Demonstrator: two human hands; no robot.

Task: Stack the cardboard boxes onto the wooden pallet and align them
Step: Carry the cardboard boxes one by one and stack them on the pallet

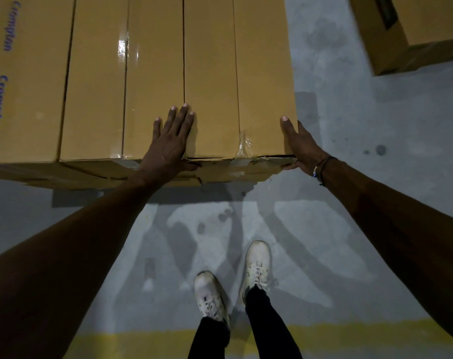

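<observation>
- A row of long cardboard boxes (96, 81) lies side by side on top of the stack, filling the upper left of the view; the leftmost box (21, 81) carries blue "Crompton" lettering along its top.
- A strip of glossy tape (125, 73) runs along one box's centre seam and catches the light.
- Lower boxes (90, 174) of the stack show beneath the near edge; what the stack stands on is hidden.
- The left hand (172, 141) lies flat on top of the boxes at the near edge, fingers straight and slightly spread, across the seam between two boxes, with the thumb hooked over the front edge.
- The rightmost box (235, 81) sits between the two hands; its near end has crumpled clear tape (243, 147) and a slightly opened flap.
- The right hand (299, 145) holds that box's near right corner, thumb resting on the top face and the fingers curled under the bottom edge.
- A dark cord bracelet (323, 169) circles the right wrist.
- Two pale shoes (256, 268) stand on the grey concrete floor (349, 203), just ahead of a yellow painted line (349, 332).
- Another cardboard box (414, 32) rests on the floor at the upper right, well apart from the stack.
</observation>
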